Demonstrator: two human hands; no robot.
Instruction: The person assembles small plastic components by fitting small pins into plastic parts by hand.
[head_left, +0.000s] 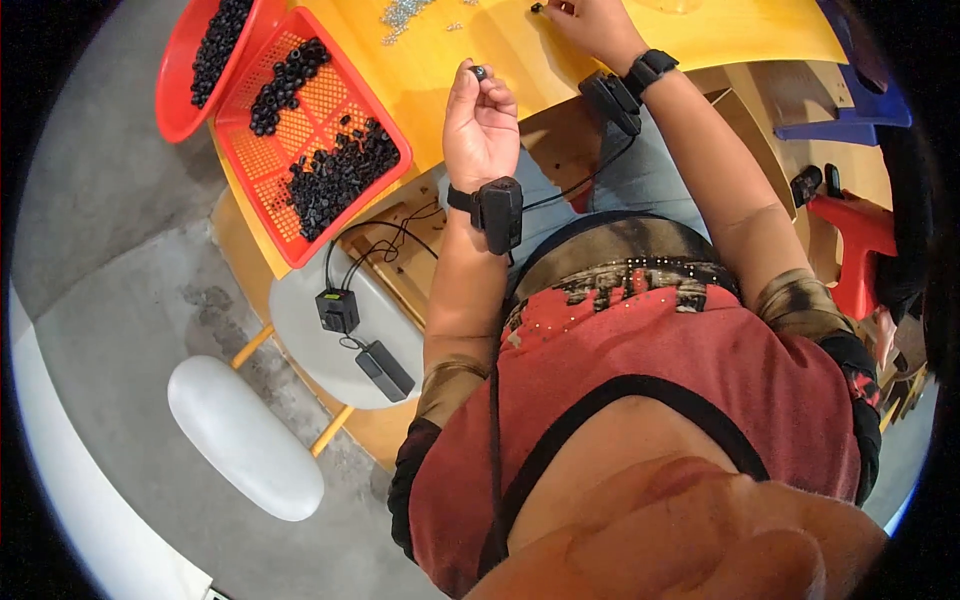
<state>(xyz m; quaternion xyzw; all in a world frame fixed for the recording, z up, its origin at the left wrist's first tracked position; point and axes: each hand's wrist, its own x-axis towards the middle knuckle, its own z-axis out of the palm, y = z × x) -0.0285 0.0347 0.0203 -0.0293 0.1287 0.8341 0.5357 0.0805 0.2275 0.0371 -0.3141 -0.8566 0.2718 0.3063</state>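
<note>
My left fingers [498, 97]: curled, pinching a small round black piece [478, 73]
My right fingers [564, 14]: cropped, grip I can't tell, near second black piece [537, 8]
Red plastic basket [320, 120]: two black heaps [345, 175]; done or waiting, unclear

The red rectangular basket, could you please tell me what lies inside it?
The basket holds two groups of small black parts; mesh shows between them. Whatever lies underneath is hidden.

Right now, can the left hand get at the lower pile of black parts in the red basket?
Probably yes: the left hand is just right of the red basket, whose top is open above the black parts. Its fingers already hold a small dark piece, though.
</note>
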